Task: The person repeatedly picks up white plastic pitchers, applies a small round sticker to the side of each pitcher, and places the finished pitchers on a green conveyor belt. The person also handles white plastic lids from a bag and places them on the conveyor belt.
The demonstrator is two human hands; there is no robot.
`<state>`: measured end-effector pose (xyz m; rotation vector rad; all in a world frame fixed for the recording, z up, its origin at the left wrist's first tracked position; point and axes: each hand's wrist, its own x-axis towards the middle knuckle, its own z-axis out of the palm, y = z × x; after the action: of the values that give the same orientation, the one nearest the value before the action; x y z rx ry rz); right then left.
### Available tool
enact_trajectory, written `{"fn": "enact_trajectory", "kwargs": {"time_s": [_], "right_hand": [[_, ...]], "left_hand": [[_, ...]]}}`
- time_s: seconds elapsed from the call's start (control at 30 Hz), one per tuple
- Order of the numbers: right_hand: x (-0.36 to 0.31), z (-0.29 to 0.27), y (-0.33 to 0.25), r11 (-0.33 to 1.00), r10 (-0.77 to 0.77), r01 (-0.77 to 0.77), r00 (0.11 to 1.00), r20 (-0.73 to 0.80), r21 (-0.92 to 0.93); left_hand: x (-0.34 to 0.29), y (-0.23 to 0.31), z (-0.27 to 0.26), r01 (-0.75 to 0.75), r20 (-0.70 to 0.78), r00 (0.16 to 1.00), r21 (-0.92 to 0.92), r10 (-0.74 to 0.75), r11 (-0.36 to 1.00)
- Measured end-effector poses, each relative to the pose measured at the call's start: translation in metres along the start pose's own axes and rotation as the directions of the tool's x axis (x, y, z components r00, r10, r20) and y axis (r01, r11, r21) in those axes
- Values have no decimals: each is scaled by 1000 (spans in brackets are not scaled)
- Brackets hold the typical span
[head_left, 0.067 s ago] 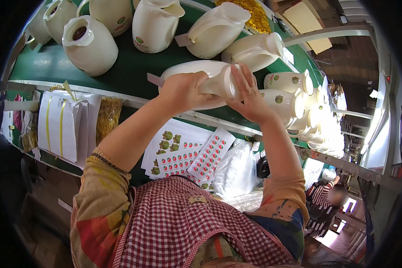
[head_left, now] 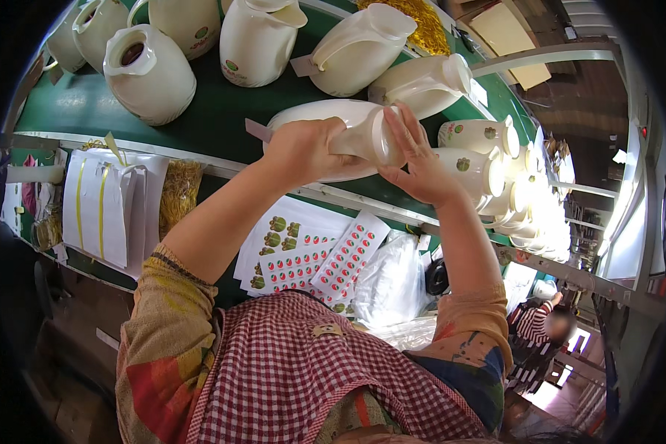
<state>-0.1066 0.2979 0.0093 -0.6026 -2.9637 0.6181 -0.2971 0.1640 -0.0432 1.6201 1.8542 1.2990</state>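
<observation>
1. Cream jug (head_left: 362, 140) was laid over on its side, mouth to the right, at the front part of the green worktop (head_left: 218, 118). From my remote feed I couldn't tell whether its belly rested there.
2. Left grip (head_left: 303, 152) was wrapped firmly on the jug near its neck; the handle was hidden from me.
3. Right grip (head_left: 422, 172) was loose, fingers straight and slightly spread against the mouth rim, clenching nothing.
4. My judgement: the left did best bearing the hold while the right pressed lightly and evenly, so the mouth stayed steady.
5. A side-lying jug (head_left: 414, 87) sat just beyond; small, slow turns seemed wise to avoid knocks.
6. A pale tag (head_left: 257, 131) jutted from the base end, worth sparing a crease.
7. Sticker sheets (head_left: 351, 255) lay nearer the wearer, apart from the jug.
</observation>
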Motion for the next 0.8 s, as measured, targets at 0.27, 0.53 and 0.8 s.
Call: {"fn": "enact_trajectory", "kwargs": {"time_s": [0.27, 0.53, 0.8], "right_hand": [[32, -53, -42, 797, 585, -487, 769, 259, -357], [9, -44, -19, 896, 399, -398, 916, -33, -198], [-9, -23, 3, 995, 31, -58, 952, -305, -80]], "left_hand": [[-1, 12, 8, 46, 57, 997, 132, -54, 990], [-7, 9, 8, 6, -7, 1000, 105, -6, 994], [5, -2, 4, -28, 75, 997, 190, 14, 981]]}}
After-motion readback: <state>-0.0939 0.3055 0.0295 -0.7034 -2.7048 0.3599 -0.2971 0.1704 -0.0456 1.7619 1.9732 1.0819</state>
